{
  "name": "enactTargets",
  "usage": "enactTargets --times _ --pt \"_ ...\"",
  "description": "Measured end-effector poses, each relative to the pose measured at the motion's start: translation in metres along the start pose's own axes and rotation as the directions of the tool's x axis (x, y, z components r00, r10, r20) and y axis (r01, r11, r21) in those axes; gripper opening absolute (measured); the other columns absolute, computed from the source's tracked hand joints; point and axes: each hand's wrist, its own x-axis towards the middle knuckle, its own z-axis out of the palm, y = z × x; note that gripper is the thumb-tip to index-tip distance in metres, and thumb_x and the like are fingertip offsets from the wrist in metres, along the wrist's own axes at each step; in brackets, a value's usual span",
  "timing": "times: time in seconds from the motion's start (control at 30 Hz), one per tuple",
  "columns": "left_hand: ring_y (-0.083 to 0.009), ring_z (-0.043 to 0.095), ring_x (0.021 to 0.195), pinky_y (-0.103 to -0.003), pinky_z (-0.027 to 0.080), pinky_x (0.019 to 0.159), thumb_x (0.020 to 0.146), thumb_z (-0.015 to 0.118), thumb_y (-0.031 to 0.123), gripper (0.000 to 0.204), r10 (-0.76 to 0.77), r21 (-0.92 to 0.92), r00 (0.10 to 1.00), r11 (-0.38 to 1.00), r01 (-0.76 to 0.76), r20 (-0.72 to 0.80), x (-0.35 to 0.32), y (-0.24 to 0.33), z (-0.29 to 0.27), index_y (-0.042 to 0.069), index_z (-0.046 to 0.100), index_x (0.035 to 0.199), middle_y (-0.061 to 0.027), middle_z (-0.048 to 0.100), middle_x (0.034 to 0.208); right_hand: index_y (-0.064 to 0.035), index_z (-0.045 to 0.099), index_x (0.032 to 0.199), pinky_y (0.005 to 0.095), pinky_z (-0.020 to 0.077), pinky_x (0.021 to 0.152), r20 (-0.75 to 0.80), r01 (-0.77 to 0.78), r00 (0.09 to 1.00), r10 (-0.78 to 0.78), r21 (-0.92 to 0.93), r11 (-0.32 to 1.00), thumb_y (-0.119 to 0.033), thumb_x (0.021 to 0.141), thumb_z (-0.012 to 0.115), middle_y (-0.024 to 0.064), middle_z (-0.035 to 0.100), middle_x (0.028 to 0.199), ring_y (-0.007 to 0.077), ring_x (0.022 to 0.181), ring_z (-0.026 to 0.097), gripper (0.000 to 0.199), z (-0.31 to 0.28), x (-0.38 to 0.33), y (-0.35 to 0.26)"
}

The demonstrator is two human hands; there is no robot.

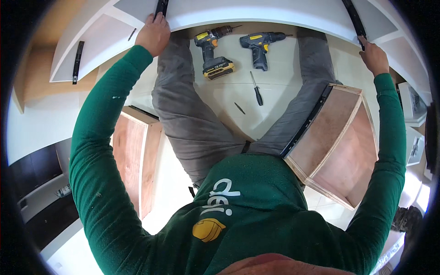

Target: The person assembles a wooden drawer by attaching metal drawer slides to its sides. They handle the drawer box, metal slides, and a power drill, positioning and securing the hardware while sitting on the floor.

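A white cabinet (256, 11) spans the far side, above my outstretched legs. My left hand (154, 35) is closed on the near end of a black drawer slide (161, 7) on the cabinet's left inner panel. On the right, a second black drawer slide (353, 18) runs along another panel, and my right hand (375, 60) grips its near end with bent fingers. The far ends of both slides run out of the picture. Part of each grip is hidden behind my fingers.
Between my legs lie a yellow-black cordless drill (214, 52), a grey cordless drill (259, 48), a screwdriver (256, 89) and a thin dark piece (239, 108). A wooden drawer (341, 137) leans by my right thigh; another drawer (137, 156) stands left. One more slide (78, 63) is on the far-left panel.
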Motion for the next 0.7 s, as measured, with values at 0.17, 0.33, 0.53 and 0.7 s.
enactTargets --times 0.17,0.33,0.53,0.7 --pt "-0.0337 0.048 0.136 -0.049 0.033 0.117 0.092 0.057 0.02 0.042 0.01 -0.008 0.999 1.0 -0.011 -0.05 -0.019 0.006 -0.008 -0.006 0.062 0.124 -0.0213 0.059 0.133 -0.0181 0.054 0.139 0.0512 0.0581 0.079 -0.017 0.008 1.0 -0.007 0.063 0.998 -0.018 0.087 0.073 0.0207 0.073 0.097 0.0396 0.091 0.071 0.055 0.012 -0.003 0.008" --pt "-0.0335 0.054 0.128 -0.05 0.037 0.114 0.091 0.053 0.015 0.038 0.016 0.028 0.98 1.0 -0.011 -0.201 -0.026 0.009 -0.01 -0.006 0.069 0.118 -0.0203 0.067 0.124 -0.0196 0.05 0.143 0.0508 0.0579 0.08 -0.038 0.031 0.999 -0.029 0.067 0.997 -0.018 0.088 0.072 0.0207 0.073 0.098 0.0394 0.092 0.071 0.06 0.027 -0.006 0.014" --pt "-0.0329 0.046 0.137 -0.054 0.033 0.117 0.089 0.064 0.028 0.053 -0.011 0.035 1.0 0.999 0.01 0.017 -0.032 0.018 -0.017 -0.006 0.06 0.13 -0.0203 0.059 0.135 -0.0322 0.032 0.156 0.0513 0.0573 0.08 0.009 -0.048 0.999 0.047 0.079 0.996 -0.026 0.091 0.072 0.0177 0.073 0.103 0.0398 0.097 0.07 0.076 0.032 -0.011 0.02" --pt "-0.0342 0.048 0.134 -0.057 0.03 0.117 0.09 0.056 0.018 0.045 -0.024 0.014 0.991 1.0 0.026 -0.133 -0.05 0.028 -0.029 -0.006 0.064 0.127 -0.0198 0.06 0.136 -0.0364 0.025 0.159 0.0519 0.0572 0.079 -0.16 -0.027 0.986 0.053 0.156 0.987 -0.036 0.093 0.07 0.0205 0.07 0.114 0.0396 0.094 0.07 0.079 0.03 -0.023 0.026"
